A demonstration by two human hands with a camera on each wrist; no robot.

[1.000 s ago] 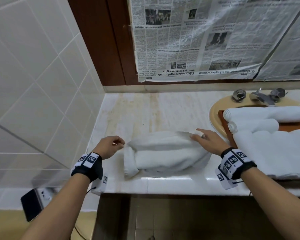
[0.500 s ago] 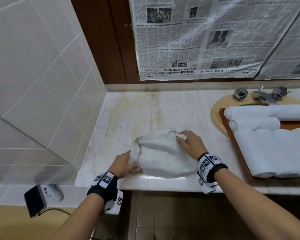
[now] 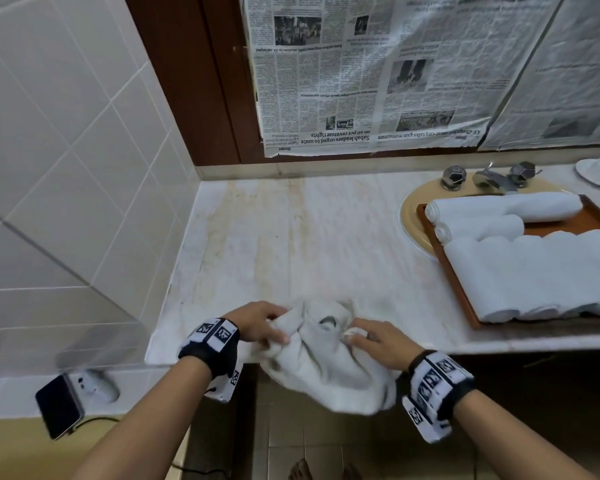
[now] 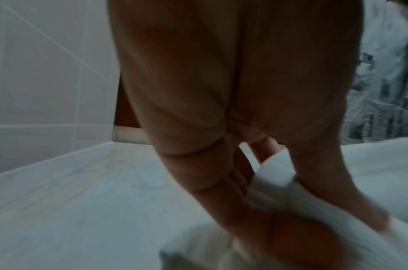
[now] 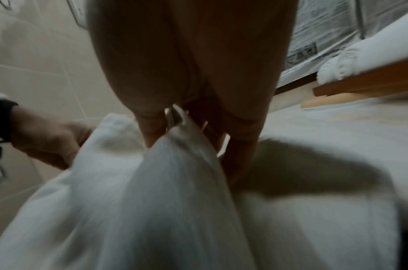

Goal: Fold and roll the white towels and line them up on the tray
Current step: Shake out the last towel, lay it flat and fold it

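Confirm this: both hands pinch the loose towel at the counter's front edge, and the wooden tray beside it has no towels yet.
Wrong about the tray: the head view shows rolled towels already on it. The rest holds: the left hand and right hand pinch the loose towel at the counter's front edge.

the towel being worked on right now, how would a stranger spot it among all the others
Start at the marble counter and follow its near edge to the two hands. The loose towel hangs bunched over that edge, pinched by the left hand and right hand. Every other towel lies rolled on the wooden tray to the right.
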